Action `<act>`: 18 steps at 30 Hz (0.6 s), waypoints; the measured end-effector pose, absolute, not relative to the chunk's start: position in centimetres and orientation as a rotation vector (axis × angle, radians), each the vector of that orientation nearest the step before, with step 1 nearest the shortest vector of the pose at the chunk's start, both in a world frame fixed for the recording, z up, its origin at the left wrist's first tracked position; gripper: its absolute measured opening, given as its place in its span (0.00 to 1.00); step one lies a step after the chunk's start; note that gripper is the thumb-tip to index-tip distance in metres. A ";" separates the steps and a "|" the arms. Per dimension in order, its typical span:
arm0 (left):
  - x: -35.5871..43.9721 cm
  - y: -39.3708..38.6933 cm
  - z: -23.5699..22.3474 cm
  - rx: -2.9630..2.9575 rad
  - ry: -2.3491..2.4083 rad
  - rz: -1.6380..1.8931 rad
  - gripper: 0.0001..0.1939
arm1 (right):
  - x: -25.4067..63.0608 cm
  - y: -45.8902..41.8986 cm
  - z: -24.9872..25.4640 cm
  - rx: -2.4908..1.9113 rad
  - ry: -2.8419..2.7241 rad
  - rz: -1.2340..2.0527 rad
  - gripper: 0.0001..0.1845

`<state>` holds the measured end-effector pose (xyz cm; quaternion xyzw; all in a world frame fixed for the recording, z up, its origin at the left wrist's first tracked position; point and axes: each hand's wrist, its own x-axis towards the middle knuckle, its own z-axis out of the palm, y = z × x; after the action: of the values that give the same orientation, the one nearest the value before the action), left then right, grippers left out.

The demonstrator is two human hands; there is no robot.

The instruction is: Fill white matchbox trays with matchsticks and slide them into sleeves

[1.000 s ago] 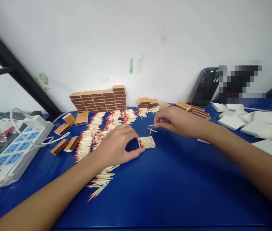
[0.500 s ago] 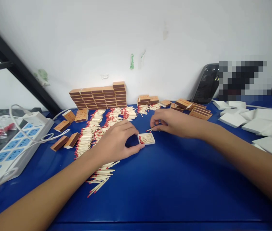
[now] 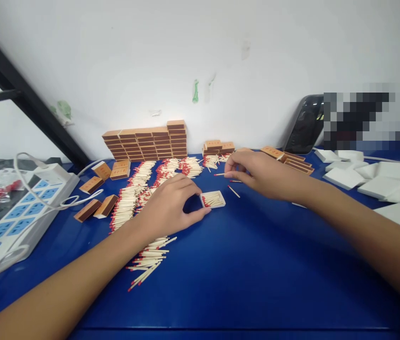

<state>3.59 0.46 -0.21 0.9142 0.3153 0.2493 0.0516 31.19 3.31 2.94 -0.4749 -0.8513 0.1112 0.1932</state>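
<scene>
My left hand (image 3: 173, 205) pinches a small white matchbox tray (image 3: 222, 203) between thumb and fingers at its left end. Matches (image 3: 214, 199) with red heads lie side by side inside the tray. Up and to the right of it, my right hand (image 3: 249, 172) holds a single match (image 3: 220, 174) between thumb and fingertips, its red head pointing left. Two loose matches lie on the blue table below that hand, one of them slanted (image 3: 234, 191). Long rows of matches (image 3: 123, 205) spread beside and behind my left hand, partly hidden by it.
Closed matchboxes (image 3: 146, 144) are stacked against the wall, with more boxes (image 3: 297, 163) behind my right arm. White trays or card pieces (image 3: 384, 177) pile up at right, near a dark phone-like object (image 3: 304, 125). A power strip (image 3: 26, 212) with white cables stands at left.
My right hand has moved slightly up and right, still with a match in its fingers. Loose matches now show on the table below it. The tray has shifted slightly left and up.
</scene>
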 end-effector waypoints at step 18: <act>3.1 1.0 -0.1 2.757 1.061 0.715 0.12 | 29.2 1.8 2.5 -1.192 -2.349 0.669 0.07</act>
<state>3.13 1.01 -0.07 0.9059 0.3487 0.2348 0.0510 29.16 1.78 2.49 -0.4286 -0.8450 0.2408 0.2104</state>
